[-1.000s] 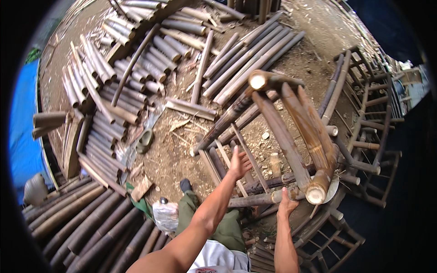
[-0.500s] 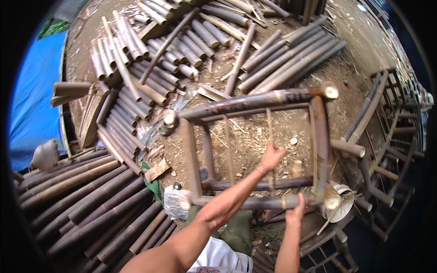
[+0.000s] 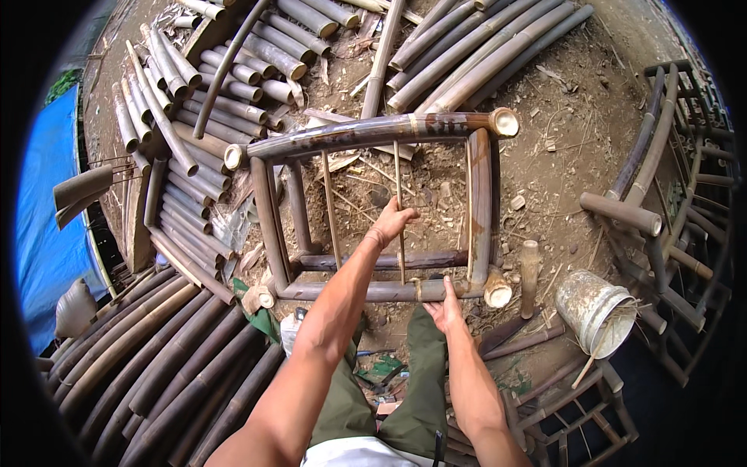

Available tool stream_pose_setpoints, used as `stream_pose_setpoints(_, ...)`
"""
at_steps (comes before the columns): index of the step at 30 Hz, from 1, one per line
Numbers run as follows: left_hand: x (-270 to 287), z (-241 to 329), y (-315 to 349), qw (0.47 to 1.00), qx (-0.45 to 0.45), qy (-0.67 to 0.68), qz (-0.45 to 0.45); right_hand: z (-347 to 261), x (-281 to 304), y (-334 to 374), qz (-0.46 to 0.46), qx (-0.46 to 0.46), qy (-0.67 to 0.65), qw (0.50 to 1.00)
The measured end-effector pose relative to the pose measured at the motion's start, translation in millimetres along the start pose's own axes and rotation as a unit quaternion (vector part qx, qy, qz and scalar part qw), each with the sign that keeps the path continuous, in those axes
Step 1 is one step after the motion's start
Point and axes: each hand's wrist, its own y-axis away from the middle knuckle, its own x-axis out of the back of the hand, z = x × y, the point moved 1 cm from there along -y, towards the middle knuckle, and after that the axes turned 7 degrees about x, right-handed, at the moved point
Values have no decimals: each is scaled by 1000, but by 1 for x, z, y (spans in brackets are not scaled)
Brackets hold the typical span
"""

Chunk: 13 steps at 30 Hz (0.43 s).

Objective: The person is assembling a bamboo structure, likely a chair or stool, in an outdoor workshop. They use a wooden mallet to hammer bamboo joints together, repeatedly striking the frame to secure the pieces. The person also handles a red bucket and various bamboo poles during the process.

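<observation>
A rectangular bamboo frame [image 3: 358, 138] of thick dark poles with pale cut ends is held up in front of me, tilted, over the ground. Thin upright bamboo rods [image 3: 331, 210] span its opening. My left hand [image 3: 395, 220] reaches to the middle of the opening, its fingers closed round one of these rods [image 3: 399, 175]. At the near pole, right of its middle, my right hand [image 3: 446, 307] grips from below, thumb laid up against the pole; its other fingertips are partly hidden.
Cut bamboo poles [image 3: 179, 366] lie stacked at left, with more [image 3: 498, 54] at the far side. A dirty white bucket [image 3: 595, 311] lies tipped at right, beside a short bamboo piece [image 3: 529, 272]. Other bamboo frames [image 3: 661, 202] stand at far right. A blue tarp [image 3: 54, 210] hangs at far left.
The bamboo frame has moved left, away from the bucket, with both hands still on it. My view has shifted too, showing more of my legs and the bucket.
</observation>
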Motion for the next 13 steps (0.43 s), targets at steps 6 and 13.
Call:
stream_pose_setpoints(6,31,-23,141,916,-51,-370,144,54,116,65,-23,312,590,744)
stream_pose_setpoints(13,159,-206,423,830,235,-506,-11,205,253,281,143,36,633,760)
